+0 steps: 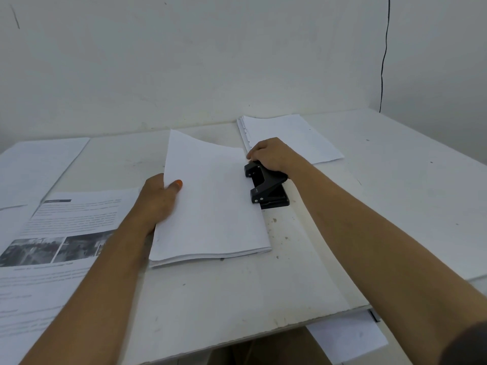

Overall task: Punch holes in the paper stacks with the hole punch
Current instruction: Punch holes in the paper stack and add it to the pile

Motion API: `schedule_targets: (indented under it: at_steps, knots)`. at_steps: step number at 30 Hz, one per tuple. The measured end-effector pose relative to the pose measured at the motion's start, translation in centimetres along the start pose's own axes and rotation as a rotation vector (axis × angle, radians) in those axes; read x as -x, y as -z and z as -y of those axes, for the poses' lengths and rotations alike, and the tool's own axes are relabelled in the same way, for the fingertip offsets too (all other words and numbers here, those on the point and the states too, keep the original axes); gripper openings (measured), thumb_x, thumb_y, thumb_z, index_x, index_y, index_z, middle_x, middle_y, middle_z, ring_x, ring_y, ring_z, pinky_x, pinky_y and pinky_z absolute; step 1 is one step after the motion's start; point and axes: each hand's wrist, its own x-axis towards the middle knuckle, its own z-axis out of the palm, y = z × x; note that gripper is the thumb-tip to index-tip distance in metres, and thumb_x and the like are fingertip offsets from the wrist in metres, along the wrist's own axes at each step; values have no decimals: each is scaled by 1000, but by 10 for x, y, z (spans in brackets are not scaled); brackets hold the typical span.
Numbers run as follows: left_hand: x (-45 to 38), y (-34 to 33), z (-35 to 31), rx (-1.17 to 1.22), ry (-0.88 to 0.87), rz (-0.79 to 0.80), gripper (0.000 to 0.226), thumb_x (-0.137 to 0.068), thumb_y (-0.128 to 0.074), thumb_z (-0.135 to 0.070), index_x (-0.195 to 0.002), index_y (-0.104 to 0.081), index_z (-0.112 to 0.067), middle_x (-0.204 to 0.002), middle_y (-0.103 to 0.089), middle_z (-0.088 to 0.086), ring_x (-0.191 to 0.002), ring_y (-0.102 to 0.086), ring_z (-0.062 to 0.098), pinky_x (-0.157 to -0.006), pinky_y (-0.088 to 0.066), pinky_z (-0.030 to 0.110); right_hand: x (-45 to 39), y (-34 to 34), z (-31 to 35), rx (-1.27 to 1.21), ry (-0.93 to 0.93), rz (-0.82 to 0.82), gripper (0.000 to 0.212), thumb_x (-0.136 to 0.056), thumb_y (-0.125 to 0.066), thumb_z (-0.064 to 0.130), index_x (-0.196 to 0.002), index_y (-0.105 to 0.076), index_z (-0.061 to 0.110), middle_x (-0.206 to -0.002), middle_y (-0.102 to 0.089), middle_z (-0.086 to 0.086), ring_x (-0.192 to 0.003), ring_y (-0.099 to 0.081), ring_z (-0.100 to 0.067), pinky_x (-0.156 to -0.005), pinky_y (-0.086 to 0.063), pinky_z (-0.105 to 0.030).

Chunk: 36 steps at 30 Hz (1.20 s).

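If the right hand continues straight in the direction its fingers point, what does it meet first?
Probably the right edge of the white paper stack in the black hole punch; the right hand points left, though depth is unclear.

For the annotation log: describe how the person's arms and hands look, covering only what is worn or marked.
Both forearms are bare, with no watch, bracelet or ring visible. The left hand has an orange-painted thumbnail; the right hand shows no nail colour from this angle. A dark sleeve shows at the lower right corner on the right arm. No gloves on either hand.
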Motion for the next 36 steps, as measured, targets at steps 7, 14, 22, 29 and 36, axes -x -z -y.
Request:
schedule_targets:
  at_steps: [7,14,22,29,36]
  knots:
    - [2,-4,-3,-35,-26,3,30,-98,-51,-22,-124,-59,-8,-109,-59,-1,-96,-56,21,-83,-40,29,5,4,3,-9,-27,145,37,-92,-40,11,-95,-75,24,-91,-65,14,-79,-60,-10,-71,-50,-20]
    - [7,-13,-8,-22,-30,-7,30,-99,-50,-20,-124,-59,-6,-110,-59,2,-96,-56,21,-83,-41,29,2,1,3,172,-111,51,39,-86,-38,28,-104,-71,17,-108,-66,-3,-85,-59,-20,-83,-48,-34]
    - [8,-15,-9,-51,-32,-18,32,-99,-49,-21,-128,-57,-8,-124,-60,8,-103,-56,24,-88,-41,31,-3,-2,-2,225,-81,-31,38,-87,-46,37,-104,-68,10,-86,-58,-1,-71,-52,-16,-62,-39,-29]
    - [7,-17,-10,-99,-26,-42,36,-100,-48,-22,-131,-54,-5,-131,-58,12,-117,-54,31,-91,-38,28,2,-1,-3,185,54,-35,30,-90,-50,26,-98,-75,12,-107,-70,-6,-100,-61,-23,-72,-45,-25]
    - [7,-17,-8,-115,-29,-46,36,-99,-49,-20,-131,-54,-4,-131,-57,12,-118,-53,31,-93,-37,29,4,-6,-9,213,129,-126,31,-90,-47,20,-101,-69,1,-103,-70,-17,-75,-54,-20,-69,-47,-31]
